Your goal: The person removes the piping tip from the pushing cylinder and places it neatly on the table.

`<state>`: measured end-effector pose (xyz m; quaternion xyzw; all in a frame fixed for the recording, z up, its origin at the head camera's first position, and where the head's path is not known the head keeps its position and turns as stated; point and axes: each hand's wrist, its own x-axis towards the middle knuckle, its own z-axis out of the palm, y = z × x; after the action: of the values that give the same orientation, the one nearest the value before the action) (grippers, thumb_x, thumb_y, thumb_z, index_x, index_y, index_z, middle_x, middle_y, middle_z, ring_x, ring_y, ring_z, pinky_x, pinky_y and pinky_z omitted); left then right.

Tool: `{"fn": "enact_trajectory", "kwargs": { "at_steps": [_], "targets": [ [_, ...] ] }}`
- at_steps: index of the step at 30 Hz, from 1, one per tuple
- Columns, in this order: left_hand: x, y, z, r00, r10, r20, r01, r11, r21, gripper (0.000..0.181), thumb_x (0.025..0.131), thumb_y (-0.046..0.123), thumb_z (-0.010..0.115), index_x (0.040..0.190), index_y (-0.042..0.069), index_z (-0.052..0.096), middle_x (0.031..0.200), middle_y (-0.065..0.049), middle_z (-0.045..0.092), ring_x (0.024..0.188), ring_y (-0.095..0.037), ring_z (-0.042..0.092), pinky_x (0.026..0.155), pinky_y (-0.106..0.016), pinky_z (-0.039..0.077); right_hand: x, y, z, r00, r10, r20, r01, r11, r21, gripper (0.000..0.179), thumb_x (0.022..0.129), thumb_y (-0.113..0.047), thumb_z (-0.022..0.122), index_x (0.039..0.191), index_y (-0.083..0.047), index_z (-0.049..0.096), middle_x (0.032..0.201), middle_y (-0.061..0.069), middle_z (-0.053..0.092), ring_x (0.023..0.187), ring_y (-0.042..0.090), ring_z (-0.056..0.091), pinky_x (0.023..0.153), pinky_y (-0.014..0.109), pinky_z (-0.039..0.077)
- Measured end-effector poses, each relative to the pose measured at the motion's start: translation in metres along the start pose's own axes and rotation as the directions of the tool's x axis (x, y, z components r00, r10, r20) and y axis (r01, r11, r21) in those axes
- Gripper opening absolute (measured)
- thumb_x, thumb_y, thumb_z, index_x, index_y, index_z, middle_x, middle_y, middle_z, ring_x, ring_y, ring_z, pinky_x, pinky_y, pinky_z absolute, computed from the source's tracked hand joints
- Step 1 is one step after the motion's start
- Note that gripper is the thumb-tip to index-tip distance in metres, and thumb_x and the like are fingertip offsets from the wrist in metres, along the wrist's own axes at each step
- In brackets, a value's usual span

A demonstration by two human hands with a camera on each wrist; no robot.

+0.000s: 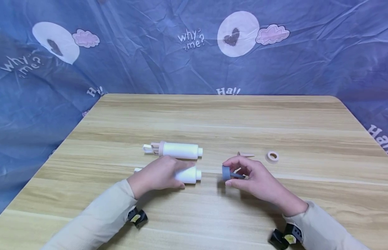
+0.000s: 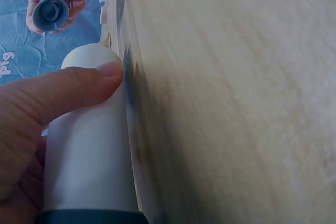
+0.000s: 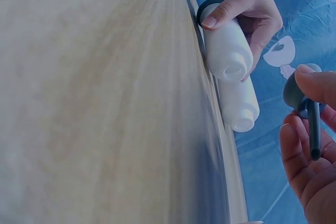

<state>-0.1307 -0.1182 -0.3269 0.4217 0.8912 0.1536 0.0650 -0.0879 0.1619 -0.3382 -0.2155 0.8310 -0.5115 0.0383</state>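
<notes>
My left hand [image 1: 161,173] grips a white cylindrical bottle [image 1: 189,175] lying on its side, with its narrow neck pointing right. The left wrist view shows the thumb along the bottle's white body [image 2: 89,156], which has a dark band at its near end. To the right, my right hand [image 1: 258,177] pinches a grey-blue cap with a thin spout [image 1: 226,173] between thumb and fingers, apart from the bottle. In the left wrist view, the hollow, round inside of the cap [image 2: 51,14] faces the bottle. The spout [image 3: 314,135] points back toward the right palm.
A second white bottle [image 1: 181,150], with a pinkish collar and frame at its left end, lies just beyond the left hand. Behind the right hand are a thin pinkish spout-like piece [image 1: 246,155] and a pale ring [image 1: 272,157]. A printed blue cloth [image 1: 162,62] hangs behind the wooden table [image 1: 212,114].
</notes>
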Motion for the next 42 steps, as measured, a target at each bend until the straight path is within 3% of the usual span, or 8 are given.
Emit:
{"fn": "enact_trajectory", "kwargs": {
  "at_steps": [15,22,27,31,34,37,42],
  "targets": [
    [0.002,0.000,0.001,0.999,-0.039,0.038,0.038,0.999,0.016,0.065,0.066,0.025,0.081,0.123,0.005,0.059,0.110,-0.010,0.067,0.093,-0.020,0.065,0.083,-0.031,0.051,-0.001,0.004,0.000,1.000,-0.002,0.004,0.002,1.000,-0.006,0.038,0.073,-0.010,0.077,0.108,-0.010,0.062,0.088,0.002,0.063,0.075,0.012,0.060,0.064,0.024,0.048],
    [0.002,0.002,-0.001,0.997,-0.062,0.047,0.062,0.998,0.011,0.073,0.063,0.030,0.083,0.126,0.004,0.056,0.116,-0.010,0.064,0.100,-0.022,0.063,0.089,-0.035,0.049,-0.001,0.006,-0.001,1.000,0.004,0.016,-0.004,1.000,0.000,0.038,0.073,-0.009,0.076,0.108,-0.010,0.061,0.088,0.002,0.063,0.075,0.012,0.060,0.063,0.025,0.049],
    [0.001,0.005,-0.003,0.999,-0.042,0.016,0.042,0.999,0.026,0.078,0.061,0.037,0.082,0.128,0.006,0.055,0.119,-0.009,0.063,0.103,-0.022,0.061,0.092,-0.035,0.047,-0.001,0.006,-0.001,1.000,-0.006,0.016,0.006,1.000,-0.003,0.038,0.073,-0.011,0.077,0.107,-0.009,0.062,0.088,0.002,0.063,0.076,0.012,0.060,0.065,0.025,0.050],
    [0.001,0.010,-0.005,0.997,0.019,-0.072,-0.017,0.999,0.031,0.075,0.066,0.041,0.078,0.128,0.006,0.054,0.122,-0.009,0.061,0.110,-0.021,0.059,0.095,-0.033,0.045,-0.001,0.006,0.000,1.000,-0.009,0.014,0.009,1.000,-0.001,0.038,0.073,-0.011,0.077,0.107,-0.010,0.062,0.088,0.001,0.064,0.078,0.011,0.060,0.067,0.025,0.050],
    [0.004,0.019,-0.006,0.981,0.087,-0.176,-0.092,0.996,-0.021,0.065,0.072,0.037,0.076,0.125,0.004,0.057,0.121,-0.009,0.062,0.113,-0.020,0.057,0.097,-0.031,0.044,-0.001,0.004,0.000,1.000,-0.015,0.013,0.015,1.000,0.017,0.037,0.074,-0.011,0.076,0.108,-0.009,0.061,0.090,0.002,0.065,0.079,0.010,0.060,0.069,0.025,0.050],
    [0.009,0.029,-0.004,0.952,0.128,-0.279,-0.166,0.980,-0.114,0.056,0.075,0.031,0.075,0.121,0.004,0.060,0.117,-0.007,0.064,0.103,-0.017,0.062,0.090,-0.026,0.048,-0.001,0.002,0.000,1.000,-0.020,0.011,0.019,0.999,0.046,0.036,0.076,-0.011,0.075,0.108,-0.006,0.059,0.091,0.005,0.065,0.081,0.010,0.061,0.072,0.025,0.051],
    [0.019,0.042,0.008,0.895,0.140,-0.423,-0.276,0.920,-0.279,0.048,0.074,0.017,0.077,0.118,0.002,0.062,0.112,-0.010,0.066,0.093,-0.017,0.064,0.079,-0.016,0.050,0.000,0.000,0.001,1.000,-0.007,-0.003,0.007,0.997,0.078,0.036,0.074,-0.009,0.075,0.105,-0.003,0.057,0.092,0.008,0.063,0.081,0.011,0.062,0.073,0.025,0.053]
  ]
}}
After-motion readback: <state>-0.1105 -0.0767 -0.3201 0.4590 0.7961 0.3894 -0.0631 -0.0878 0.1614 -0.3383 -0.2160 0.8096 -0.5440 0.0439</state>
